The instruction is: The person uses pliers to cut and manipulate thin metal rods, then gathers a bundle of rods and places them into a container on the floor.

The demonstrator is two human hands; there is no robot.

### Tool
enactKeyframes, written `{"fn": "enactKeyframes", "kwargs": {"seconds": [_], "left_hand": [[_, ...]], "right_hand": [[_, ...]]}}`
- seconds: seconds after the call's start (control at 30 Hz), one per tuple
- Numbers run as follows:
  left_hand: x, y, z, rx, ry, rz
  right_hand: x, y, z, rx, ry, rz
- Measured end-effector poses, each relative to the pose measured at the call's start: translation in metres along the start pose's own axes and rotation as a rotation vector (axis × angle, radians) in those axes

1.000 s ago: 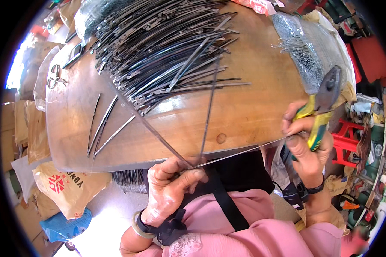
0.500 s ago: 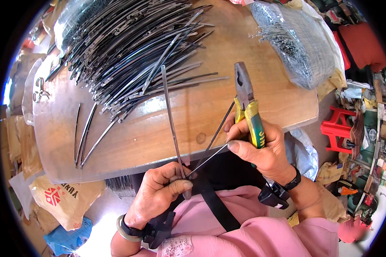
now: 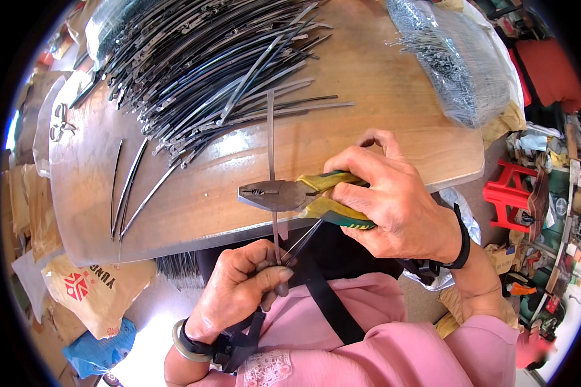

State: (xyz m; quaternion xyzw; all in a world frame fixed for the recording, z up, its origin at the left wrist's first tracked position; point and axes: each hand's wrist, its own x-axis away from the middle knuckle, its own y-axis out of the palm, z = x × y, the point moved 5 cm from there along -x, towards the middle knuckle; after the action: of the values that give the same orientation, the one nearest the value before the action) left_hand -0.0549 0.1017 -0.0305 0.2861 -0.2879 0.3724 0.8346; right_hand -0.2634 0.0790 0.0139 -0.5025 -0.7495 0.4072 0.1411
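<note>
Near the table's front edge, my left hand (image 3: 239, 280) pinches the lower end of a long flat grey metal strip (image 3: 270, 135) that stands roughly upright. Thin dark rods (image 3: 308, 237) slant up from the same fingertips toward my right hand. My right hand (image 3: 394, 203) is closed on combination pliers (image 3: 277, 195) with yellow and green handles, held sideways, jaws pointing left. The head of the pliers crosses in front of the strip. Whether it touches the strip I cannot tell. The handles stand somewhat apart, and the far ends of the rods are hidden behind them.
A big heap of dark metal strips (image 3: 193, 77) covers the back left of the wooden table (image 3: 368, 84). Several loose strips (image 3: 130, 187) lie at its left. A plastic-wrapped wire bundle (image 3: 455, 71) sits at the back right. A red stool (image 3: 509, 190) stands on the floor at right.
The pliers have turned from upright to sideways and moved left across the strip. My right hand has shifted its hold from pinching a rod to the handles. The strip has straightened slightly.
</note>
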Motion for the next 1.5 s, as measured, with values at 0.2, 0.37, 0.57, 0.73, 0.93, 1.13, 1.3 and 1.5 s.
{"fn": "enactKeyframes", "kwargs": {"seconds": [0.2, 0.37, 0.57, 0.73, 0.93, 1.13, 1.3, 1.5], "left_hand": [[-0.002, 0.001, 0.005, 0.009, 0.013, 0.024], [-0.008, -0.026, 0.027, -0.129, 0.252, -0.129], [-0.017, -0.007, 0.036, -0.028, -0.033, -0.147], [-0.014, 0.009, 0.011, 0.390, -0.105, -0.038], [-0.006, 0.007, -0.005, 0.683, 0.091, 0.098], [0.008, 0.005, 0.006, 0.456, 0.393, 0.267], [0.010, -0.001, 0.011, 0.353, 0.515, 0.348], [0.007, -0.001, 0.017, 0.249, 0.565, 0.359]], "right_hand": [[0.006, 0.002, 0.004, 0.024, 0.025, -0.030], [0.007, -0.007, -0.008, 0.034, -0.023, 0.069], [0.001, -0.003, -0.025, 0.020, -0.048, 0.056], [0.003, 0.015, -0.022, 0.025, -0.119, 0.087], [0.018, -0.008, -0.011, 0.063, 0.046, 0.143], [0.027, 0.005, -0.021, -0.217, 0.160, -0.097], [0.022, 0.009, -0.025, -0.224, 0.127, -0.154], [0.018, 0.007, -0.018, -0.195, 0.109, -0.160]]}}
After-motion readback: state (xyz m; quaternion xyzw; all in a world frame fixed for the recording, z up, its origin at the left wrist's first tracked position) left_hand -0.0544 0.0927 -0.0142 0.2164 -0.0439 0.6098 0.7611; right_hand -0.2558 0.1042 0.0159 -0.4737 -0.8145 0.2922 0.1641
